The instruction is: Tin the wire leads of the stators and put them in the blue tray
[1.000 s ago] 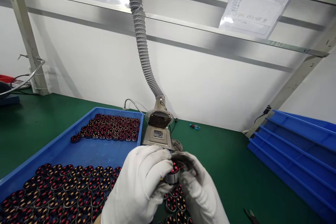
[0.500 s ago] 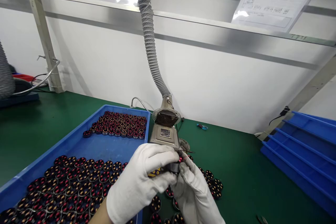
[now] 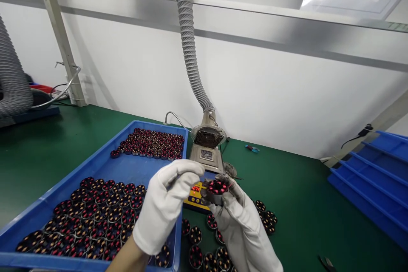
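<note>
My right hand [image 3: 240,210], in a white glove with dirty fingertips, grips a round motor stator [image 3: 216,188] by its rim. Red windings on the stator face upward. To its left, my left hand [image 3: 170,197], also gloved, is closed with thumb and fingertips together, just apart from the stator. Whatever those fingertips may hold is too small or hidden. Behind both hands stands a yellow and blue soldering station [image 3: 195,199] with a lit red display, partly covered. Below them, several loose stators [image 3: 195,257] with red or copper-coloured windings lie on the green table [image 3: 296,204].
A blue tray [image 3: 127,172] on the left carries many stators in two groups. A metal hot plate [image 3: 208,157] sits under a grey extraction hose [image 3: 191,55]. Stacked blue trays [image 3: 376,178] stand right. Small cutters [image 3: 251,148] lie at the back, pliers [image 3: 327,263] in front.
My left hand has come off the stator and moved slightly left. My right hand keeps the stator, now with its windings turned up. The camera view has tilted down a little.
</note>
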`<state>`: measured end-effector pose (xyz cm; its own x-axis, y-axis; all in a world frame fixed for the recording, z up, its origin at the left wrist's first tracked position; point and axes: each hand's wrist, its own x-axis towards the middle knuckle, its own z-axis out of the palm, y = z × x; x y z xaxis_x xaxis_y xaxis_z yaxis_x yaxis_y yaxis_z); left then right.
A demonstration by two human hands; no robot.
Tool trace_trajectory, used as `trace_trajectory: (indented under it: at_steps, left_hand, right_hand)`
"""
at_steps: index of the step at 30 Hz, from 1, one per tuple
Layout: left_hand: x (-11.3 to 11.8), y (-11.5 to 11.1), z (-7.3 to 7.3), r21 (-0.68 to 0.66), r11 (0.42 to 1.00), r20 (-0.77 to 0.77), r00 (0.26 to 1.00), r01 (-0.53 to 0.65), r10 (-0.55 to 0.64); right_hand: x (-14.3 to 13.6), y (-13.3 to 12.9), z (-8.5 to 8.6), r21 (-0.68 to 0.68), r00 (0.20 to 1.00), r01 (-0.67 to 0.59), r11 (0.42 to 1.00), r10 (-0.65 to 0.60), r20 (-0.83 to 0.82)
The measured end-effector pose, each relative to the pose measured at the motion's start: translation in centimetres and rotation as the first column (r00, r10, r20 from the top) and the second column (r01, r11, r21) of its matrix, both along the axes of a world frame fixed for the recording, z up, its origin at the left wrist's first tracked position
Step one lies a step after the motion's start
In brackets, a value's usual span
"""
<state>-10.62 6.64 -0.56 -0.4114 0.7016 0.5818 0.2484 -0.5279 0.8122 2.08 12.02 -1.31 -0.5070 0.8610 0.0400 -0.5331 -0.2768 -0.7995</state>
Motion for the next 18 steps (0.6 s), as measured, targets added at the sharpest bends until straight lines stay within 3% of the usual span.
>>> trace_trajectory:
  at_steps: [2, 4, 8, 13, 16, 18]
  left_hand:
    - [0.2, 0.0, 0.2, -0.11, 0.986, 0.042, 0.992, 0.127, -0.123]
    - [0.4, 0.3, 0.3, -0.118, 0.975, -0.009, 0.982, 0.189, -0.191]
    - [0.6, 0.7, 0.0, 0.049, 0.995, -0.116, 0.99, 0.084, -0.078]
    - [-0.2, -0.1, 0.0, -0.003, 1.0, 0.009, 1.0, -0.018, 0.018]
    - [-0.4, -0.2, 0.0, -0.124, 0.991, -0.204, 0.976, 0.046, -0.071]
    - [-0.2, 0.0, -0.1, -0.112, 0.989, -0.333, 0.934, 0.096, -0.128]
  right_hand:
    - [-0.2, 0.1, 0.0, 0.01, 1.0, 0.007, 1.0, -0.007, 0.003]
    - [-0.4, 0.1, -0.2, 0.003, 1.0, 0.011, 1.0, -0.011, -0.023]
    - [-0.5, 0.0, -0.2, -0.051, 0.995, -0.037, 0.998, 0.032, -0.096]
    - [0.1, 0.0, 0.2, -0.108, 0.939, -0.256, 0.961, 0.221, -0.262]
    - [0.1, 0.2, 0.1, -0.176, 0.927, -0.267, 0.948, 0.203, -0.314]
    - [0.0, 0.4, -0.1, -0.216, 0.926, -0.266, 0.939, 0.187, -0.327]
